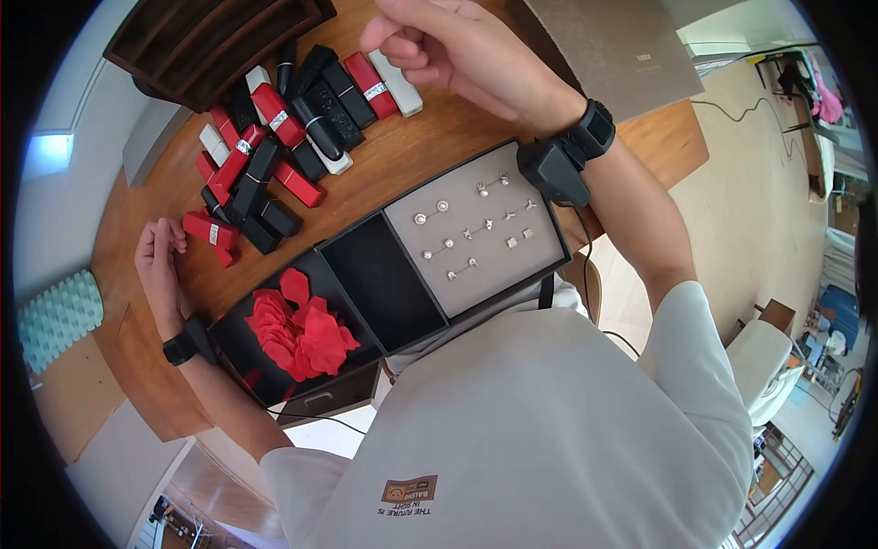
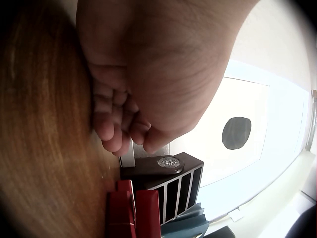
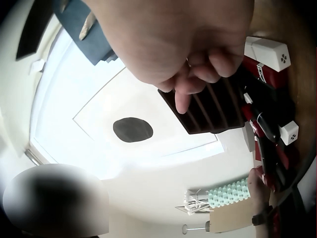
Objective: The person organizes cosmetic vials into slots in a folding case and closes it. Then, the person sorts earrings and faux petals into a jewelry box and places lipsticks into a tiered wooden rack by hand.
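Note:
In the head view my left hand (image 1: 159, 259) rests on the wooden table beside a red lipstick tube (image 1: 209, 229) at the pile's near-left edge. Its fingers are loosely bent with nothing between them, as the left wrist view also shows. My right hand (image 1: 462, 57) is raised over the table's far side, close to a white lipstick tube (image 1: 396, 82). The fingers of this hand (image 3: 198, 74) curl loosely and hold nothing in the right wrist view. Between the hands lies a heap of red, black and white lipstick tubes, one a black tube (image 1: 259, 176).
A dark slotted wooden rack (image 1: 203, 48) stands behind the heap. Closer in lies a black divided tray (image 1: 384, 285) with red petals (image 1: 300, 329), a bare middle section and several earrings (image 1: 489, 225) on a grey pad. A brown box (image 1: 611, 55) stands at the far right.

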Available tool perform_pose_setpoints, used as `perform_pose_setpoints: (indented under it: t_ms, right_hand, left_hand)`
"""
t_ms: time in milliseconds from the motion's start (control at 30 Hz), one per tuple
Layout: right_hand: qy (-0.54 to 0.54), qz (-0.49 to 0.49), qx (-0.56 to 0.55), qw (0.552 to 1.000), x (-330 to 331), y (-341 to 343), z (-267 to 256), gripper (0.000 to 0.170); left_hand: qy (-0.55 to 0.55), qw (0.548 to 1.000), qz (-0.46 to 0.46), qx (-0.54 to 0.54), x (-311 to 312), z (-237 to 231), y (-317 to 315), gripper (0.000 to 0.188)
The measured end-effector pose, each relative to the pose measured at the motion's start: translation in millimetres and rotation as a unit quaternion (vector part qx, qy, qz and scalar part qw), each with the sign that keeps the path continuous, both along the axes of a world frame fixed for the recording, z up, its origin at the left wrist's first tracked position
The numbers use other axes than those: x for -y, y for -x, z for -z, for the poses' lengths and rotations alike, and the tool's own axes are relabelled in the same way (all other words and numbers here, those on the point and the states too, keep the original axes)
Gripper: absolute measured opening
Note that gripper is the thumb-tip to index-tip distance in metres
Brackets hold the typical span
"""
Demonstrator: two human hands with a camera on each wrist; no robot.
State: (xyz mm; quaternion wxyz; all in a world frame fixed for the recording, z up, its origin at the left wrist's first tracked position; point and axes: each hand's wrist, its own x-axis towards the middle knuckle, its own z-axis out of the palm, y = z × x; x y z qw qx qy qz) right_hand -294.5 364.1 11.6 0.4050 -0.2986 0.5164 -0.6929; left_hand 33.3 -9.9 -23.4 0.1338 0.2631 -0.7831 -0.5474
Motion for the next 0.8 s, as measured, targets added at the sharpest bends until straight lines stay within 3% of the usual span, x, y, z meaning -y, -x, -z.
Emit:
perform_pose_setpoints:
  t_ms: [233, 300, 367, 433, 700, 800]
  right_hand:
    - [-0.003, 0.013, 0.295, 0.955, -2.4, 3.9, 0.1, 0.042]
    - [0.010, -0.019, 0.281, 0.959, -1.4, 7.0, 4.7, 0.043]
    - [-0.034, 0.021, 0.247, 0.968, -1.4, 2.8, 0.2, 0.043]
    - [-0.006, 0.062, 0.276, 0.959, 0.5, 3.5, 16.2, 0.042]
    - [-0.002, 0.141, 0.205, 0.969, -2.2, 5.5, 18.6, 0.050]
    - [0.057, 0.082, 0.238, 0.966, -4.2, 9.8, 24.7, 0.053]
  left_hand:
    - [0.028, 0.999, -0.036, 0.026, -4.6, -1.2, -5.4, 0.027]
    - [0.046, 0.998, -0.044, 0.027, -16.2, -8.2, -1.3, 0.028]
    - [0.040, 0.998, -0.042, 0.023, -15.2, -9.2, -1.2, 0.027]
    - [0.010, 0.999, -0.030, 0.019, -14.7, -10.8, -1.5, 0.026]
    - [-0.015, 0.999, -0.041, 0.002, -18.8, -11.0, -3.4, 0.024]
    - [-0.020, 0.998, -0.052, -0.008, -17.5, -9.5, -6.4, 0.024]
